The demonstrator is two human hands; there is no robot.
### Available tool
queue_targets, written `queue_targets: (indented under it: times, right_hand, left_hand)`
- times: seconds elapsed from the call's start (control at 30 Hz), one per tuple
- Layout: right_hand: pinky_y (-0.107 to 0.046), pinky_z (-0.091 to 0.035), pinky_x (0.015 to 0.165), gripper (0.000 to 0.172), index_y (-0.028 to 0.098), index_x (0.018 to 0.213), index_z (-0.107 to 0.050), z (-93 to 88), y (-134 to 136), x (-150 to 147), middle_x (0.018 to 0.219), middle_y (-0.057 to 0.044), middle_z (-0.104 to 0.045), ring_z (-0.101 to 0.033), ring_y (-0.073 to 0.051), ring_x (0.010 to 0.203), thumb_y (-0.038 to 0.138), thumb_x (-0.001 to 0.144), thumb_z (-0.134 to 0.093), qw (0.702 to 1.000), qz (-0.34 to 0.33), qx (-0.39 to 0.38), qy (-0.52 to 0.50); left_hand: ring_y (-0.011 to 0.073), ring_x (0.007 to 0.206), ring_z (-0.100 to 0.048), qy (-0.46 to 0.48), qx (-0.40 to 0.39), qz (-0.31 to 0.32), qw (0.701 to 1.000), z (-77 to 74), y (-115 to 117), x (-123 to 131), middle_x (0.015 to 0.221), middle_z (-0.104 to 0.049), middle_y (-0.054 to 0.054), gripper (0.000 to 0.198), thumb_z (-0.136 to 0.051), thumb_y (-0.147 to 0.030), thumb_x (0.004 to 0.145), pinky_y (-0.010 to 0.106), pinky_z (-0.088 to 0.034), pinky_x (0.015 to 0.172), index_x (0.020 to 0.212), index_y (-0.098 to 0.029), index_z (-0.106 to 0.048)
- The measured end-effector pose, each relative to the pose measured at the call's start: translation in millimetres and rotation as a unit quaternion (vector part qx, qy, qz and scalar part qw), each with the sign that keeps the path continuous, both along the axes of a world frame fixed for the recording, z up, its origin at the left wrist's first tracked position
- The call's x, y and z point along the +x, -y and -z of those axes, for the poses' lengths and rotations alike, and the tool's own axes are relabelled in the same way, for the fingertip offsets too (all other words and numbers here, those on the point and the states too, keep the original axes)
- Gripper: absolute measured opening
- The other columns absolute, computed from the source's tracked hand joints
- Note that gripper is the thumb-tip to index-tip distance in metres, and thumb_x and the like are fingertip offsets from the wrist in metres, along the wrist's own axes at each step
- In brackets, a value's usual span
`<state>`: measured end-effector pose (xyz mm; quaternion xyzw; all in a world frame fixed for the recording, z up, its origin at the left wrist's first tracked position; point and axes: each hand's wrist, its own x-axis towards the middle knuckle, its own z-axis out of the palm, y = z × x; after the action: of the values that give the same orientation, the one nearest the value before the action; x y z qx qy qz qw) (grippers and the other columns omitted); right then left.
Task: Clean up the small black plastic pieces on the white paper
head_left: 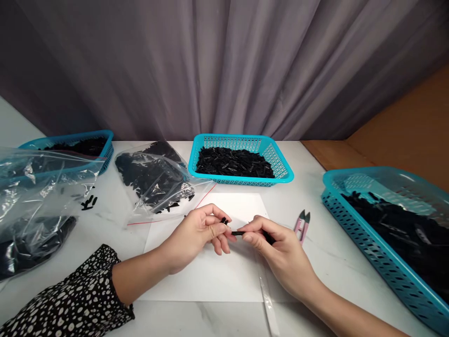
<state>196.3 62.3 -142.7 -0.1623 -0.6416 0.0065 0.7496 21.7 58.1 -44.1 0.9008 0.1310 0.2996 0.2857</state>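
Note:
My left hand [196, 234] and my right hand [277, 252] meet over a white sheet of paper [210, 276] in the middle of the table. The left fingers pinch a small black piece [224, 220]. The right fingers pinch a thin black stick [238, 232] whose tip points at the left fingertips. The two parts lie almost end to end; whether they touch I cannot make out. My left arm wears a black sleeve with white spots [70, 299].
Pink thread snips [302, 224] lie right of my right hand. A blue basket [280, 168] of black pieces stands behind the paper, another blue basket [368, 234] at the right, a third [105, 140] far left. Two clear bags [154, 182] [35, 206] hold black pieces.

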Motion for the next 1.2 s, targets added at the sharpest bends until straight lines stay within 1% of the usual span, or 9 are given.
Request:
queue_targets:
  times: [0.1,0.23,0.53,0.87,0.9,0.97,1.07,1.13,1.2]
  right_hand:
    - [-0.025,-0.035,0.059,0.043,0.012,0.08,-0.065,-1.1,-0.4,1.0,0.069,-0.007,-0.052,-0.043,-0.013,0.063,0.054,0.087,-0.059,1.0,0.004,-0.008,-0.01]
    - [-0.024,-0.035,0.058,0.039,0.012,0.079,-0.067,-1.5,-0.8,1.2,0.065,-0.005,-0.05,-0.043,-0.012,0.061,0.051,0.086,-0.06,1.0,0.006,0.01,-0.014]
    - [-0.023,-0.029,0.049,0.038,0.011,0.079,-0.065,-0.3,-4.5,1.6,0.065,-0.004,-0.048,-0.038,-0.008,0.054,0.048,0.089,-0.061,0.999,-0.023,0.024,-0.016]
    - [-0.022,-0.026,0.045,0.042,0.01,0.083,-0.066,-3.5,-7.9,3.1,0.065,-0.003,-0.043,-0.036,-0.007,0.053,0.052,0.086,-0.064,0.998,-0.052,0.01,-0.025]
    - [-0.021,-0.024,0.044,0.044,0.01,0.083,-0.063,-3.5,-7.5,3.3,0.064,-0.002,-0.04,-0.033,-0.006,0.051,0.054,0.086,-0.064,0.997,-0.074,-0.003,-0.029]
    - [-0.021,-0.018,0.043,0.042,0.011,0.084,-0.056,-3.8,-5.8,3.6,0.064,0.0,-0.04,-0.028,-0.004,0.047,0.053,0.088,-0.062,0.985,-0.167,-0.023,-0.042]
    - [-0.022,-0.016,0.043,0.034,0.013,0.082,-0.046,-4.9,-2.7,4.5,0.071,-0.002,-0.052,-0.029,-0.003,0.042,0.045,0.091,-0.054,0.938,-0.344,-0.007,-0.043]
    - [-0.022,-0.015,0.043,0.036,0.013,0.079,-0.042,-5.6,-1.8,5.5,0.073,-0.003,-0.053,-0.029,-0.003,0.042,0.045,0.091,-0.053,0.93,-0.364,-0.009,-0.04]
    - [-0.021,-0.015,0.044,0.042,0.013,0.08,-0.042,-5.5,-2.3,6.3,0.066,0.0,-0.042,-0.026,-0.003,0.045,0.05,0.091,-0.058,0.955,-0.294,-0.026,-0.036]
  left_hand:
    - [0.0073,0.068,-0.06,0.027,-0.006,-0.019,0.999,-1.2,1.1,-0.6,0.089,-0.063,0.008,0.027,-0.065,-0.027,0.089,0.016,-0.044,0.059,0.099,-0.004,-0.054]
    - [0.0041,0.065,-0.056,0.043,-0.02,-0.031,0.998,-3.6,4.1,-0.7,0.082,-0.061,0.005,0.029,-0.071,-0.025,0.085,0.015,-0.041,0.059,0.1,-0.003,-0.058]
    - [0.0094,0.071,-0.064,0.029,-0.043,-0.02,0.998,-2.8,3.3,0.1,0.081,-0.067,0.011,0.031,-0.073,-0.023,0.083,0.017,-0.049,0.067,0.095,-0.005,-0.051]
    - [0.0114,0.066,-0.065,0.036,0.01,-0.041,0.998,-3.3,4.6,1.8,0.078,-0.067,0.01,0.033,-0.074,-0.026,0.08,0.018,-0.05,0.063,0.091,-0.006,-0.05]
    - [0.0116,0.066,-0.065,0.035,0.017,-0.044,0.998,-3.5,4.8,2.1,0.079,-0.067,0.01,0.033,-0.074,-0.026,0.08,0.018,-0.05,0.063,0.091,-0.006,-0.05]
    - [0.0117,0.065,-0.064,0.034,0.025,-0.046,0.998,-3.8,5.2,2.9,0.077,-0.066,0.009,0.034,-0.074,-0.027,0.079,0.019,-0.05,0.062,0.09,-0.007,-0.049]
    - [0.0109,0.062,-0.063,0.033,0.035,-0.049,0.998,-3.2,6.2,3.3,0.07,-0.063,0.005,0.032,-0.074,-0.024,0.078,0.018,-0.049,0.061,0.088,-0.008,-0.049]
    - [0.0109,0.061,-0.063,0.031,0.04,-0.048,0.998,-1.6,7.3,2.7,0.068,-0.061,0.003,0.029,-0.073,-0.022,0.077,0.018,-0.049,0.059,0.087,-0.008,-0.049]
    - [0.0107,0.062,-0.062,0.032,0.048,-0.046,0.997,0.5,8.3,1.6,0.069,-0.061,0.004,0.026,-0.072,-0.019,0.078,0.018,-0.05,0.059,0.087,-0.008,-0.051]
